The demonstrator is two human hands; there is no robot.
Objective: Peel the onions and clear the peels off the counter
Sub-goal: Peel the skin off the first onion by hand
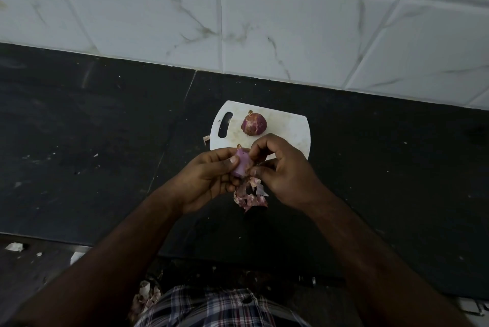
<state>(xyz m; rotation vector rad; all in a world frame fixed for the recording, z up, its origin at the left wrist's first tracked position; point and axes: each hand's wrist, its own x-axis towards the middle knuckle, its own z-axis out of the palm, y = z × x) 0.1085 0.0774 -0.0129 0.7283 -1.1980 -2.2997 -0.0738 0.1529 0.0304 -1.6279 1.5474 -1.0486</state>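
My left hand [209,176] grips a pale purple, partly peeled onion [242,165] above the dark counter [105,128]. My right hand [280,168] pinches the onion's skin at its right side, fingers curled. Loose purple peels [250,195] hang and pile just below the onion, between my hands. A second onion [253,124], still in its dark red skin, lies on the white cutting board [288,128] behind my hands.
A small peel scrap [206,139] lies left of the board. White marble-look tiles [264,22] form the wall behind. More peels [146,297] sit below the counter's front edge near my checked shirt. Pale scraps [14,246] lie at the lower left.
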